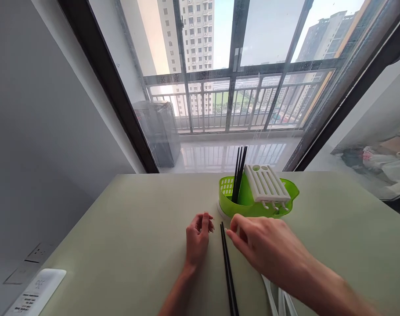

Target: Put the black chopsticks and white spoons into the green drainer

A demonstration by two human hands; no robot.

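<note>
Two black chopsticks (228, 272) lie side by side on the table between my hands, pointing away from me. My left hand (198, 237) rests just left of their far ends, fingers loosely curled and apart from the thumb, with nothing in it. Right of the same ends, my right hand (264, 241) hovers with bent fingers; its thumb and forefinger are near each other and I see nothing between them. Beyond it stands a green basket (232, 210) with a white slotted rack (267, 184) on top. Several more black chopsticks (239, 175) stand upright in the basket's left part.
White utensils (279, 298) lie partly hidden under my right forearm. A white power strip (38, 292) sits at the table's left edge, near a wall socket (38, 253). The pale table (147, 228) ends at a glass door, with a balcony behind it.
</note>
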